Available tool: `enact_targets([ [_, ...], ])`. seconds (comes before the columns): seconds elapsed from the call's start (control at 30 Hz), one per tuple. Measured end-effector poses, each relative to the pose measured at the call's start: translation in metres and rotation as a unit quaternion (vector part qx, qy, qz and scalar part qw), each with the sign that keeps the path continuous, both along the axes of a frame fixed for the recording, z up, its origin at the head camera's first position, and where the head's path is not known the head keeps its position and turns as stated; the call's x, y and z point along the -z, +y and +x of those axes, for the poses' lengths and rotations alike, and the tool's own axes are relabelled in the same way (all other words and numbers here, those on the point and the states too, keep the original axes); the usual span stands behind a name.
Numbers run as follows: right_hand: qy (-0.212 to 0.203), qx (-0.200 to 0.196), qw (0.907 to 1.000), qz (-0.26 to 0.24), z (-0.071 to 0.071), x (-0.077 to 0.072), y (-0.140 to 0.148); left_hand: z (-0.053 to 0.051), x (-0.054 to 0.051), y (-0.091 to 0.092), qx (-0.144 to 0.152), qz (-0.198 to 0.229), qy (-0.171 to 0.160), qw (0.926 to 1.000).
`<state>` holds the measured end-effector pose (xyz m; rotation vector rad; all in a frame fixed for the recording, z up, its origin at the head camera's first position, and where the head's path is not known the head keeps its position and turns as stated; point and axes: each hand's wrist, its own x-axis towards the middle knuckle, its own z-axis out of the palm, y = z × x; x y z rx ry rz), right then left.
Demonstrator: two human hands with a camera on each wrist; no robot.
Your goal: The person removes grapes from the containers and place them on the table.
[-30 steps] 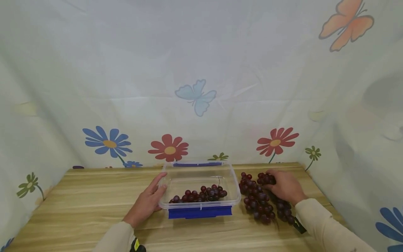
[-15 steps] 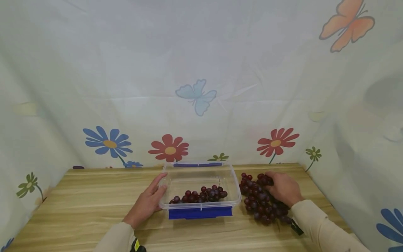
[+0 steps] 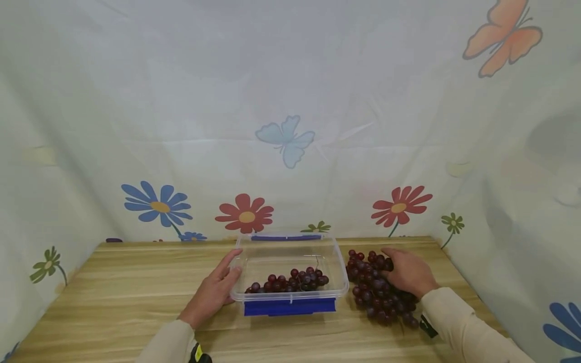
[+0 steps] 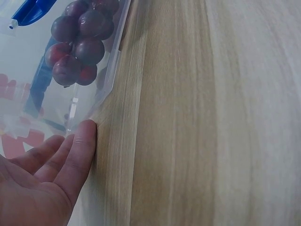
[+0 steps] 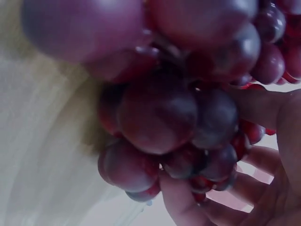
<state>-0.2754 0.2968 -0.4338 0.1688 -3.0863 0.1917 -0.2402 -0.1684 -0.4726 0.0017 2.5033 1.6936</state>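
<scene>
One clear container [image 3: 313,296], its blue clip [image 3: 289,306] hanging at the near side, is standing on the wooden table [image 3: 113,297] and holding an inner bunch of dark grapes [image 3: 295,283] along its near wall. One outer heap of dark grapes [image 3: 374,292] is lying just to the container's right. Two hands, well apart: the left hand [image 3: 212,292] is resting nearly straight fingers against the container's left side; the right hand [image 3: 410,274] is curling thumb and fingers round grapes at the heap's right edge.
</scene>
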Motion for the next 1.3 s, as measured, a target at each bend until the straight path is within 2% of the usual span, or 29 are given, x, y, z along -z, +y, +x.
enact_targets([
  [0.47, -0.037, -0.007, 0.9992, -0.017, 0.009, -0.015, 0.001, 0.003, 0.001, -0.003, 0.001, -0.011, -0.002, 0.9999],
  [0.73, -0.020, -0.041, 0.9988, -0.018, 0.015, -0.020, 0.003, 0.003, 0.001, -0.003, 0.001, -0.017, 0.000, 0.9998],
  [1.3, -0.019, -0.060, 0.9977, -0.026, 0.020, -0.023, -0.008, 0.001, 0.000, 0.000, 0.005, -0.017, 0.001, 0.9998],
])
